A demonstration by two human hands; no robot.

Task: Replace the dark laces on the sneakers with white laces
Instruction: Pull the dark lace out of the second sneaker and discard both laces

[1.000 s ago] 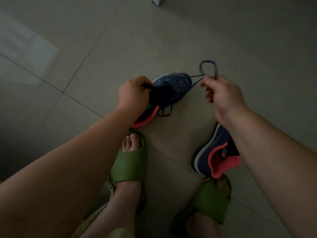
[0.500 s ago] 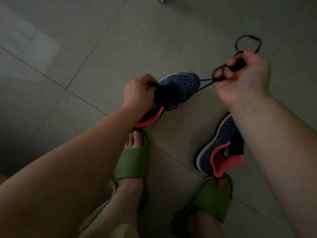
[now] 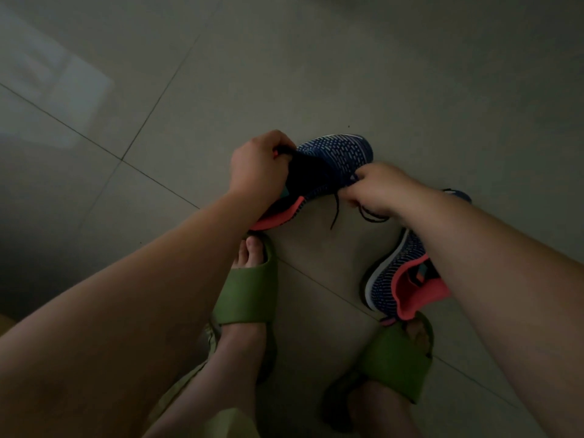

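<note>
Person: arms bare, no sleeves. Green open-toed slides, left (image 3: 245, 294) and right (image 3: 399, 361), thick one-piece straps, toes exposed. Pale olive garment (image 3: 202, 415) showed at lower edge.

second sneaker (image 3: 398, 276) half hidden under right forearm, left hand (image 3: 257, 167) covering held sneaker's (image 3: 335, 158) tongue, scene dim

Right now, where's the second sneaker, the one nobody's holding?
In the head view the second sneaker lies on the floor tiles at the lower right, partly under the right forearm, its heel next to the right green slide.
</note>
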